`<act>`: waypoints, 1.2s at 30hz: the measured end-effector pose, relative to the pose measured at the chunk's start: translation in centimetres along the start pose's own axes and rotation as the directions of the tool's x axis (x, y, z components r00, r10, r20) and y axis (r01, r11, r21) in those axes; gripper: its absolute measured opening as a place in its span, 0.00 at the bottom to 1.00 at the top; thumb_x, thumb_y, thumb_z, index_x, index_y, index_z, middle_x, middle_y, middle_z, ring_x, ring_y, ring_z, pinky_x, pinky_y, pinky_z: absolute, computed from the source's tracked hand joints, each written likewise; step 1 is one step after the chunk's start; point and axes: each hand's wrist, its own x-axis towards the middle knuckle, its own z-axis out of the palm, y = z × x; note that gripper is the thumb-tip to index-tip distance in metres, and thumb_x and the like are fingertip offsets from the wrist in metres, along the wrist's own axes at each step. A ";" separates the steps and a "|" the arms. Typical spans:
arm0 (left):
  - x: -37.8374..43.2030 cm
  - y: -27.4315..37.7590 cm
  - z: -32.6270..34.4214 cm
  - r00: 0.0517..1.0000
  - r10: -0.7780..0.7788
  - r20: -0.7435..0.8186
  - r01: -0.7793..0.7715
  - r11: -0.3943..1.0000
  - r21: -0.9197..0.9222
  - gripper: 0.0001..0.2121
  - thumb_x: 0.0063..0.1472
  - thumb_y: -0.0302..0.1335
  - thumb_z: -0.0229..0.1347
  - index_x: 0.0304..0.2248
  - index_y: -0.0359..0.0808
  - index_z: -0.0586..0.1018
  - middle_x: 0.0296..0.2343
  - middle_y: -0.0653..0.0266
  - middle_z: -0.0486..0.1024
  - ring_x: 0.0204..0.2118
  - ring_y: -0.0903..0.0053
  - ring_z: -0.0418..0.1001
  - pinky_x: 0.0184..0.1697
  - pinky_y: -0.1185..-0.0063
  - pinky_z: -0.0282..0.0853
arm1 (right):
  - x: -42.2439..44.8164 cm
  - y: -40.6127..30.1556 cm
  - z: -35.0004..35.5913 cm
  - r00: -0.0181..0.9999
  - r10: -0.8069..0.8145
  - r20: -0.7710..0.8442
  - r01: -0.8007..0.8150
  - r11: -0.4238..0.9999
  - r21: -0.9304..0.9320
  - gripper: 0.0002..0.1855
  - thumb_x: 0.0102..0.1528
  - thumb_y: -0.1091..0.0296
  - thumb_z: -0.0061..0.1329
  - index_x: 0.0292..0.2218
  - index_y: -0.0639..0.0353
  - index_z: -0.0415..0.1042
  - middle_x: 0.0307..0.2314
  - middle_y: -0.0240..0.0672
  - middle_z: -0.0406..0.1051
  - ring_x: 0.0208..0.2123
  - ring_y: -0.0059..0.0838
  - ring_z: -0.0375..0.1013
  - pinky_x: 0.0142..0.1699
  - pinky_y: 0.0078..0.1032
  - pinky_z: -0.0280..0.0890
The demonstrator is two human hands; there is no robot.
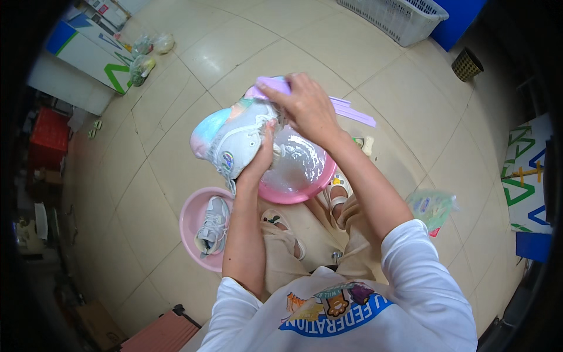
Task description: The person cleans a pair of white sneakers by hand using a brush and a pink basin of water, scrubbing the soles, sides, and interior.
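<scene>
My left hand (263, 152) holds a wet white sneaker (237, 138) from inside its opening. Its sole is pastel blue, pink and peach and faces away from me. In my right hand (311, 108) is a light purple scrubbing brush (273, 86), pressed to the sole's far end; its bristles are hidden. Under both hands stands a pink basin (292, 196) of cloudy, sudsy water. A second white-and-grey sneaker (214, 226) lies in a paler pink basin (187, 233) at the left. Beyond my right wrist shows a ridged purple plastic piece (354, 113), partly hidden.
My feet, in cream clogs (338, 200), are close to the water basin. A green plastic packet (429, 207) lies on the tiles at right. Farther off are a grey plastic crate (396, 22), a wastebasket (467, 65) and bagged vegetables (140, 70).
</scene>
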 end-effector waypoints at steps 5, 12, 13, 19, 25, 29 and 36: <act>0.1 0.0 0.1 0.992 -0.115 0.047 0.122 0.970 -0.212 0.21 0.64 0.39 0.51 0.48 0.30 0.74 0.45 0.55 0.75 0.47 0.67 0.71 0.53 0.74 0.62 | -0.6 3.1 -0.9 0.988 0.154 -0.017 -0.155 0.985 -0.076 0.27 0.45 0.72 0.52 0.48 0.39 0.74 0.33 0.42 0.67 0.38 0.41 0.68 0.40 0.33 0.65; 0.2 0.1 -0.8 0.989 -0.126 0.076 0.141 0.956 -0.257 0.22 0.64 0.41 0.51 0.50 0.30 0.73 0.46 0.55 0.74 0.48 0.68 0.70 0.54 0.74 0.61 | -0.5 1.2 -0.1 1.000 -0.005 -0.014 0.005 0.999 -0.041 0.25 0.46 0.71 0.52 0.47 0.39 0.75 0.33 0.40 0.67 0.37 0.39 0.68 0.40 0.33 0.64; 0.3 0.3 -0.7 0.989 -0.121 0.080 0.138 0.955 -0.262 0.22 0.64 0.41 0.51 0.50 0.30 0.73 0.46 0.55 0.74 0.48 0.68 0.70 0.54 0.74 0.61 | -0.8 2.5 -0.3 0.996 0.088 -0.013 -0.089 0.993 -0.079 0.25 0.46 0.71 0.52 0.47 0.39 0.75 0.32 0.40 0.67 0.37 0.39 0.68 0.39 0.33 0.64; 0.0 1.0 -0.7 0.996 -0.084 0.041 0.089 0.987 -0.137 0.22 0.65 0.39 0.51 0.50 0.29 0.72 0.46 0.55 0.73 0.48 0.67 0.69 0.54 0.74 0.61 | -0.2 -1.7 0.6 0.996 -0.079 -0.040 0.082 0.993 0.090 0.25 0.45 0.71 0.53 0.46 0.40 0.75 0.32 0.43 0.68 0.36 0.42 0.68 0.39 0.36 0.65; 0.4 -0.4 -0.2 0.999 -0.053 -0.001 0.051 0.955 -0.292 0.23 0.65 0.39 0.51 0.51 0.28 0.71 0.48 0.55 0.71 0.50 0.68 0.68 0.55 0.75 0.60 | -0.7 2.8 0.0 0.961 0.269 -0.068 -0.273 0.961 -0.054 0.24 0.47 0.70 0.53 0.47 0.40 0.75 0.33 0.43 0.68 0.37 0.43 0.68 0.39 0.36 0.65; 0.4 0.2 -0.3 0.993 -0.108 0.043 0.116 0.935 -0.336 0.23 0.65 0.38 0.52 0.51 0.27 0.70 0.48 0.55 0.72 0.49 0.69 0.69 0.55 0.74 0.61 | -0.9 0.7 0.3 0.976 0.208 -0.057 -0.209 0.978 -0.004 0.23 0.49 0.69 0.52 0.48 0.39 0.74 0.33 0.45 0.68 0.36 0.44 0.68 0.39 0.37 0.65; 0.5 0.4 -0.3 0.977 -0.212 0.029 0.185 0.767 -0.615 0.23 0.65 0.37 0.52 0.52 0.27 0.69 0.48 0.56 0.72 0.49 0.71 0.70 0.53 0.76 0.63 | -2.0 4.7 -0.5 0.904 0.427 -0.011 -0.422 0.890 -0.173 0.27 0.50 0.71 0.52 0.52 0.36 0.71 0.35 0.45 0.68 0.39 0.44 0.68 0.43 0.37 0.66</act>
